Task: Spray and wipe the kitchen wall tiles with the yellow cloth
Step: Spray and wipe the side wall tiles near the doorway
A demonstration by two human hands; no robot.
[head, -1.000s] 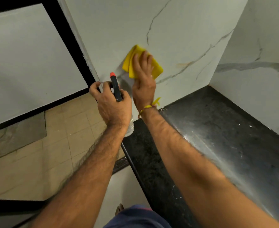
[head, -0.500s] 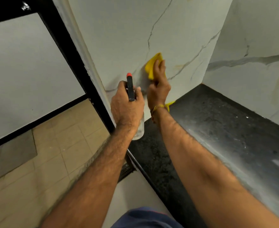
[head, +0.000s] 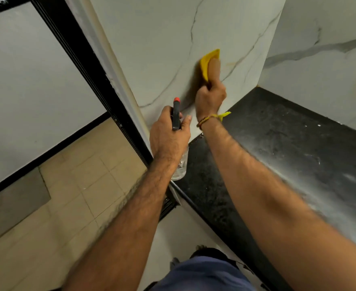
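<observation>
My right hand (head: pixel 211 91) presses the yellow cloth (head: pixel 207 61) flat against the white marble-look wall tile (head: pixel 158 49), a little above the counter. Most of the cloth is hidden under my fingers. My left hand (head: pixel 168 135) grips a clear spray bottle (head: pixel 181 164) with a black head and a red nozzle tip (head: pixel 176 99). The nozzle points up at the wall, just left of my right wrist. The bottle body hangs over the counter's left end.
A black stone counter (head: pixel 288 148) runs to the right below the tiles and meets a second tiled wall (head: pixel 324 66) at the corner. Left of the wall's edge stands a black door frame (head: pixel 84 66). Below it lies a beige tiled floor (head: pixel 72 185).
My right hand has slid the cloth to the right and upward along the tile. My left hand with the bottle has kept its place beside it while my head has turned.
</observation>
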